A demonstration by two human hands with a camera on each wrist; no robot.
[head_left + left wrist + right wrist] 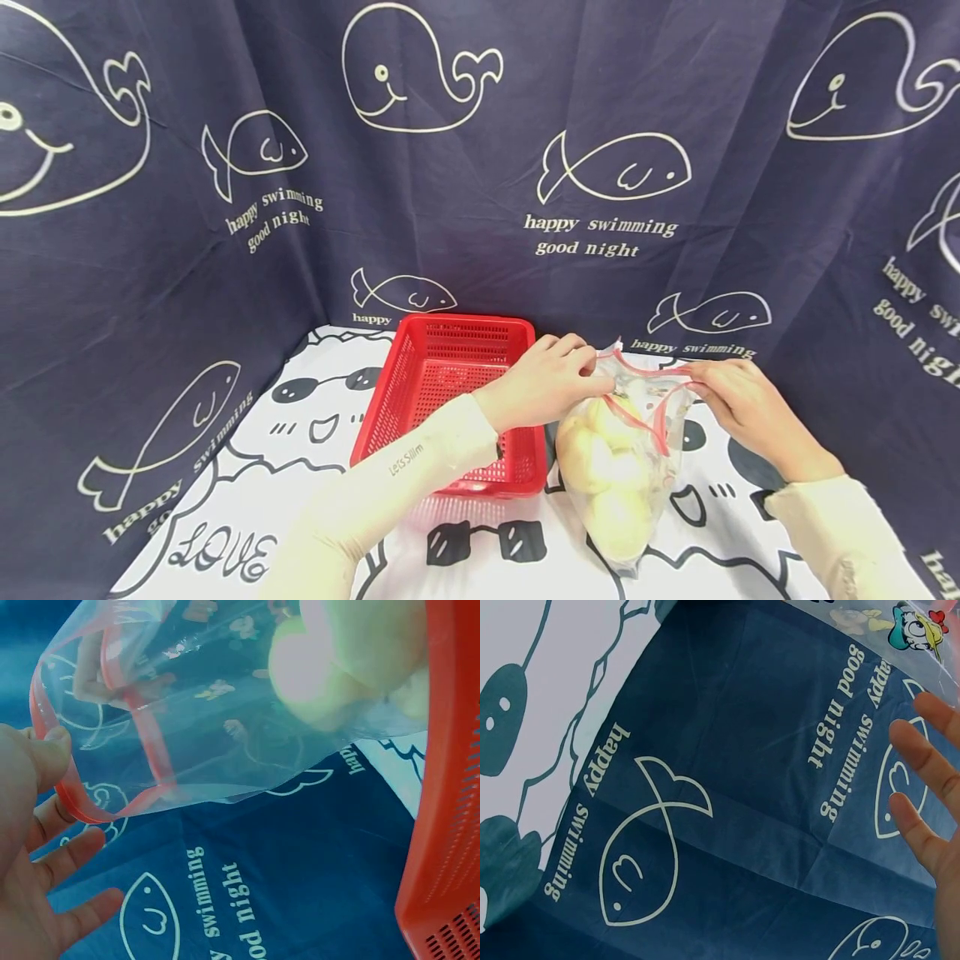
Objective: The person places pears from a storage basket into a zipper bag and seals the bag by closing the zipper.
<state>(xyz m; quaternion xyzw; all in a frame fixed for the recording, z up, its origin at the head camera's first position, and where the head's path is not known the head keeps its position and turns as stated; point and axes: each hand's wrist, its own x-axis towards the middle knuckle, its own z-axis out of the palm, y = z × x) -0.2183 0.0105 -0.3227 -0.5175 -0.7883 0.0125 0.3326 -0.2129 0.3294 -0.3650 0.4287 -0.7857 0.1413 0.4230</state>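
Note:
A clear plastic zip bag point(671, 479) with a red seal strip hangs with its mouth spread apart. Several pale yellow, rounded fruits point(618, 517) fill its lower part; their kind is unclear through the plastic. On the left side of the mouth, my left hand point(551, 379) pinches the red-edged rim. In the left wrist view the thumb of this hand point(26, 862) presses on the rim while other fingers spread below. My right hand point(750, 408) pinches the opposite side of the rim. The right wrist view has only its spread fingers point(919, 761); the pinch is out of frame.
A red perforated plastic basket point(538, 454) stands left of the bag, under my left forearm. The table has a white cloth point(322, 500) with black cartoon drawings. Behind and at the sides hangs a dark blue curtain point(465, 217) with white fish and whales.

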